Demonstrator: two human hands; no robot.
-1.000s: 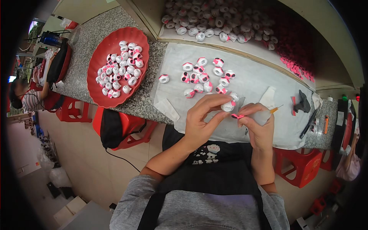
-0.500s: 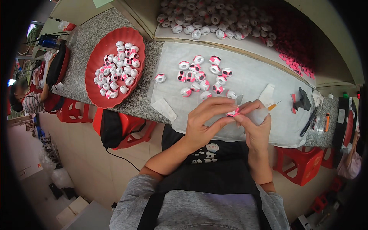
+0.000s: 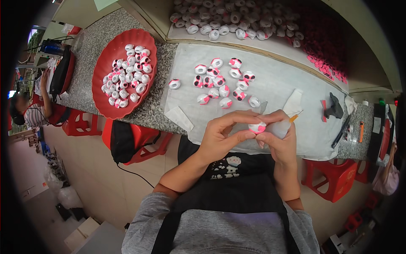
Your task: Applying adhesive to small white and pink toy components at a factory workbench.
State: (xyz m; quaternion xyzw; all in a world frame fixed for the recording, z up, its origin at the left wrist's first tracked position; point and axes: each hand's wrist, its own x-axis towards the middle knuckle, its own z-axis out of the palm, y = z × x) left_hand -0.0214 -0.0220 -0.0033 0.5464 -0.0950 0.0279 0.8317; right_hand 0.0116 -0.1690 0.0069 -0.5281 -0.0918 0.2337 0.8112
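Gripping white bead [image 3: 253, 127] in left hand [image 3: 220, 134], at five o'clock from loose beads [image 3: 219, 81]; holding bottle [image 3: 279, 129] in right hand [image 3: 282, 142]. Now showing pink piece [image 3: 260, 128] against white, no longer apart, apparently attached.

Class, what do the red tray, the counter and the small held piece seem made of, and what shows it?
Red tray: probably plastic, satin finish, with a moulded-looking scalloped rim.
Counter: smooth-looking stone or imitation, given its grey speckles.
Held piece: perhaps plastic, from its smooth white-and-pink surface; too small to be sure.
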